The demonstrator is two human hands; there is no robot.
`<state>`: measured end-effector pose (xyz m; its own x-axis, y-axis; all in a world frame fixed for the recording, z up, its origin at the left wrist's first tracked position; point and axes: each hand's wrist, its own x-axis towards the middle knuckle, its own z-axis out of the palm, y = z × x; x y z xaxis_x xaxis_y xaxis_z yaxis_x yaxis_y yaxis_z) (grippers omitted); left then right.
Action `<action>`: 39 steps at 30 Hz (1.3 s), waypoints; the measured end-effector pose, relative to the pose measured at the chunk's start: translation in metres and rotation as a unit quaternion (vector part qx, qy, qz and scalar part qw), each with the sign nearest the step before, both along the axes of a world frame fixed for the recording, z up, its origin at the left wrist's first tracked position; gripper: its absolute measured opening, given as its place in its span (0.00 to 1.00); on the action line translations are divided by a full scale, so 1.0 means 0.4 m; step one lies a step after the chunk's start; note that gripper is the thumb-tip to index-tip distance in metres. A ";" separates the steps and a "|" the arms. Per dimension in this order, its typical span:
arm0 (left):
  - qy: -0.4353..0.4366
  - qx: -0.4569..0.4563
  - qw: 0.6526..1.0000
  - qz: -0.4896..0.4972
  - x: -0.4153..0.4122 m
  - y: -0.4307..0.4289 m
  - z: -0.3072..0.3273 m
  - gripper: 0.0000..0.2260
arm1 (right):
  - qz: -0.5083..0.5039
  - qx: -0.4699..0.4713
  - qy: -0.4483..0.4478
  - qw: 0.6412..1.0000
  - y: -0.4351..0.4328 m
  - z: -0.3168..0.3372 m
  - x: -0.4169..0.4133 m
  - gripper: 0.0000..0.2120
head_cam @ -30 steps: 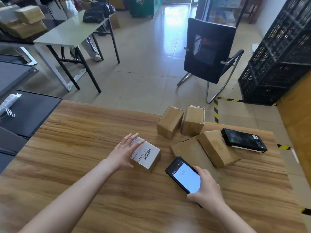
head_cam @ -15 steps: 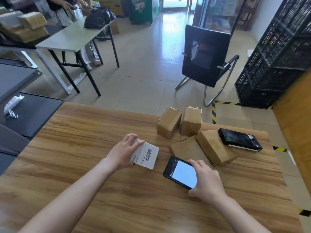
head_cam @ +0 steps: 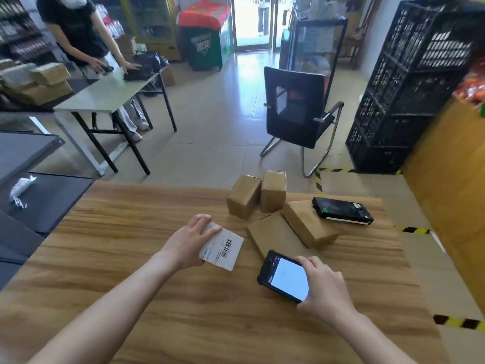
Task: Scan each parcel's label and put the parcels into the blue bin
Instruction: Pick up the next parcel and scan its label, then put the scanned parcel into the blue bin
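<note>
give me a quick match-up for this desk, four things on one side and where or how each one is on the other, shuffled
Things
1. labelled parcel
2. scanner
3. black flat box
4. two upright brown parcels

Place or state
a. lies at the far right of the table, no hand on it
b. gripped by the left hand, barcode facing up
c. stand side by side at the table's far edge
d. held by the right hand, screen lit

Pairs: 1-b, 2-d, 3-a, 4-c
</note>
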<state>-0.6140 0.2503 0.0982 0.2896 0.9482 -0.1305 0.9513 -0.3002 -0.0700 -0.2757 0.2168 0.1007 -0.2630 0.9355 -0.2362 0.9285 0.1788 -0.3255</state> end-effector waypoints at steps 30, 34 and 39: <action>-0.039 -0.174 0.790 -0.587 2.088 -0.762 -0.093 0.42 | -0.810 0.068 0.209 0.544 -1.484 -0.053 1.200 0.40; 0.003 -0.211 0.702 -0.680 2.326 -0.994 -0.176 0.42 | -0.874 0.082 0.208 0.430 -1.670 -0.102 1.185 0.34; 0.084 -0.222 0.626 -0.743 2.527 -1.241 -0.279 0.42 | -0.937 0.120 0.222 0.241 -1.787 -0.175 1.201 0.38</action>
